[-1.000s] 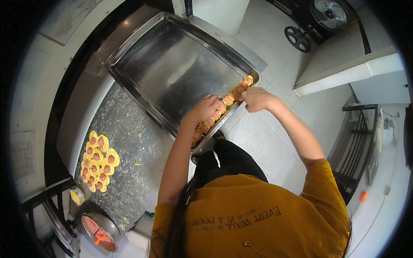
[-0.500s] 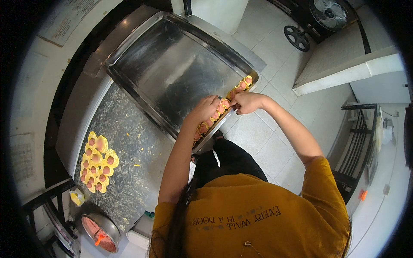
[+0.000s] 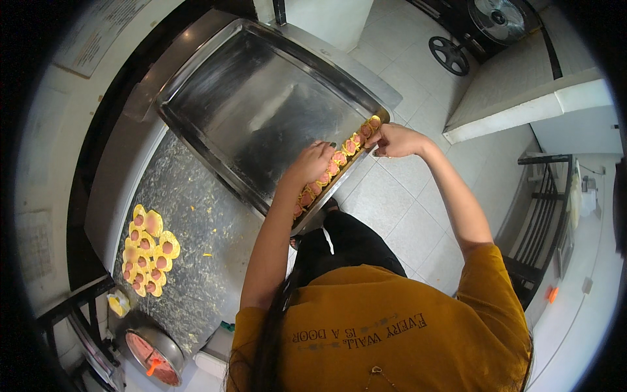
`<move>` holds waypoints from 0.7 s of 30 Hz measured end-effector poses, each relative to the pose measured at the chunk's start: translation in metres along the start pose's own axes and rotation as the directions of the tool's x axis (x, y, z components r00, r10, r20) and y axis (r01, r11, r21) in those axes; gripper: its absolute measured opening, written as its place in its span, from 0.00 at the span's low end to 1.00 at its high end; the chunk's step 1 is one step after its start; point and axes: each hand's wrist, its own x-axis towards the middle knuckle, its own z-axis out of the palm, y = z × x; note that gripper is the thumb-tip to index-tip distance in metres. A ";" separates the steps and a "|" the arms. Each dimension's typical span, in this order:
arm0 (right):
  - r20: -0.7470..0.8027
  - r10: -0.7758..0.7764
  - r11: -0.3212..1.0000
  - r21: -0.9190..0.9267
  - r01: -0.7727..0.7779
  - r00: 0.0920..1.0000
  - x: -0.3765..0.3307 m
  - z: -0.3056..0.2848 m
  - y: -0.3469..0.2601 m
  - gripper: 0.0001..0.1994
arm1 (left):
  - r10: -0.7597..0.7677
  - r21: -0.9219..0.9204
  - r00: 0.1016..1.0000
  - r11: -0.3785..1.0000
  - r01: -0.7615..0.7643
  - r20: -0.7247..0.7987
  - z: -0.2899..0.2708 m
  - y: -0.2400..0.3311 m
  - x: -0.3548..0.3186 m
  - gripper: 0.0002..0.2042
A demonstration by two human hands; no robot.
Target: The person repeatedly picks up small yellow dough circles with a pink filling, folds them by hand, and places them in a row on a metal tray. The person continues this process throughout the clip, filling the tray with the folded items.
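A row of small open-topped dumplings, with pink filling in yellow wrappers, lines the near right side of a large metal tray. My left hand lies along the inner side of this row, its fingers stretched and slightly bent against the dumplings. Toward the row's far end, my right hand reaches over the tray's rim. Its thumb and fingers pinch at a dumpling there, partly hidden by the fingertips. On the grey tabletop at left lie several yellow wrappers, each with a lump of pink filling.
A metal bowl of pink filling with an orange-handled tool stands at the lower left. Beside it is a small yellow-and-white packet. A standing fan is at the far right, and a dark slatted chair at right.
My right hand has moved along the row toward its far end, away from my left hand. The dumplings there now sit closer together. My left hand stays nearly in place.
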 end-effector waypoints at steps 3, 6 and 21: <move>0.000 0.041 0.999 -0.024 -0.041 0.999 -0.003 0.000 0.000 0.18 | -0.024 -0.046 0.997 0.999 0.027 0.071 0.000 0.010 0.003 0.27; -0.018 0.000 0.999 -0.053 0.000 1.000 -0.003 0.005 -0.001 0.18 | -0.048 -0.036 0.993 0.998 0.052 0.106 -0.007 0.025 -0.003 0.26; 0.049 -0.024 0.927 -0.373 0.040 0.999 0.017 0.019 -0.023 0.11 | -0.071 -0.213 0.996 0.974 0.079 0.045 -0.006 0.030 0.010 0.28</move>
